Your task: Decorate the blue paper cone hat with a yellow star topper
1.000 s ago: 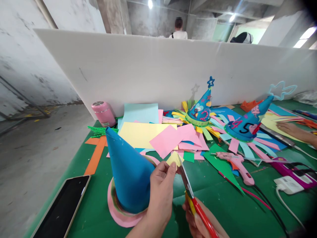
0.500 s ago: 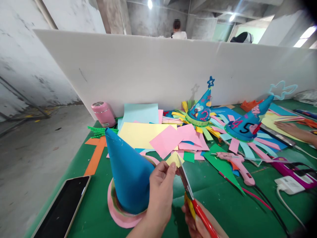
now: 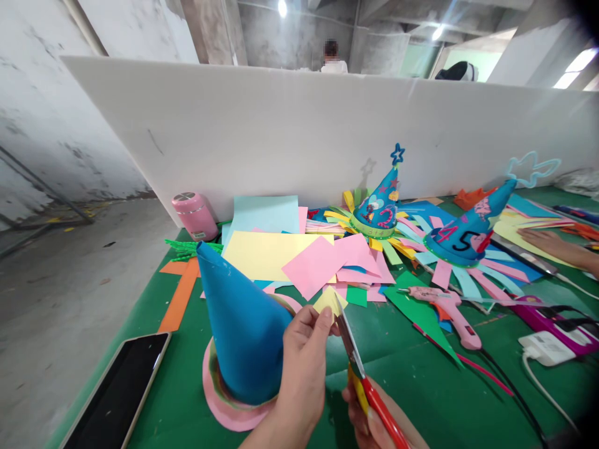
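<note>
I have the left hand (image 3: 306, 352) pinching the small yellow paper (image 3: 326, 300) just past its thumb, and the right hand (image 3: 372, 415), farther back, gripping scissors (image 3: 369, 390) that point up and left onto it.

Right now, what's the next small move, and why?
Probably squeeze the scissors gently for a short snip: their blades overlap the edge of the small yellow paper, which the left hand pinches, and the right hand holds the handles.
</note>
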Available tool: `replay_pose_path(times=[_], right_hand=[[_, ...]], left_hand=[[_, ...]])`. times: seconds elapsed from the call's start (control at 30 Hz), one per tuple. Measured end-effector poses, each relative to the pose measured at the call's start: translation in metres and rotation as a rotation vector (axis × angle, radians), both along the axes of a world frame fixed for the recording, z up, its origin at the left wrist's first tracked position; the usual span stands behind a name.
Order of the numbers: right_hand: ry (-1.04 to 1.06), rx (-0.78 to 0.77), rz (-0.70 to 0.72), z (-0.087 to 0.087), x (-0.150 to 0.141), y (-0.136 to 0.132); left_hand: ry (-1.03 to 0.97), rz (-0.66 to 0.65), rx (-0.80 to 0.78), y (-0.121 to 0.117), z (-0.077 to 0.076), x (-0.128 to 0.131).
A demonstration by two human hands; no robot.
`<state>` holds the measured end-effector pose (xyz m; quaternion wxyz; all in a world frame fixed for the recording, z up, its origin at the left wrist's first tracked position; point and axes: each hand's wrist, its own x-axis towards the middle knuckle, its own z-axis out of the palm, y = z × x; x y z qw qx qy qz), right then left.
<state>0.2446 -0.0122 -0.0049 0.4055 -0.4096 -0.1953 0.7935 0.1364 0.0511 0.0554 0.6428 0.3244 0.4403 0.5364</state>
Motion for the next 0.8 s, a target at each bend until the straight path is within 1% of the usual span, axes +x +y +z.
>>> replay_pose_path(times=[0.1,0.17,0.23,0.3,0.37,0.4,0.5,0.6,0.7,0.8], right_hand=[[0.034,-0.001,0.008,-0.011,0.0,-0.002],[0.037,0.053,0.019,-0.017,0.001,-0.004],[0.02,0.09,0.05,-0.019,0.003,-0.005],[0.007,0.057,0.094,-0.016,0.005,-0.005],[0.026,-0.011,0.098,-0.01,0.006,-0.004],[0.05,-0.044,0.09,-0.007,0.006,-0.004],[0.087,-0.098,-0.002,-0.001,0.002,-0.003],[0.052,-0.09,-0.055,0.003,-0.002,-0.004],[0.049,-0.089,-0.064,0.008,-0.002,-0.009],[0.047,-0.059,-0.132,0.015,-0.001,-0.018]], left_hand=[[-0.01,0.007,-0.01,0.0,0.001,0.0],[-0.007,0.008,-0.012,0.0,0.001,0.001],[0.012,-0.001,-0.011,0.001,0.001,0.001],[0.033,-0.017,-0.005,0.0,0.001,0.001],[0.048,-0.031,0.002,0.0,0.002,0.001],[0.054,-0.034,0.004,0.0,0.002,0.002],[0.068,-0.023,0.007,-0.001,0.002,0.002],[0.068,-0.015,0.012,-0.001,0.001,0.002],[0.064,-0.011,0.017,0.0,0.0,0.001],[0.066,-0.008,0.024,0.0,0.0,0.001]])
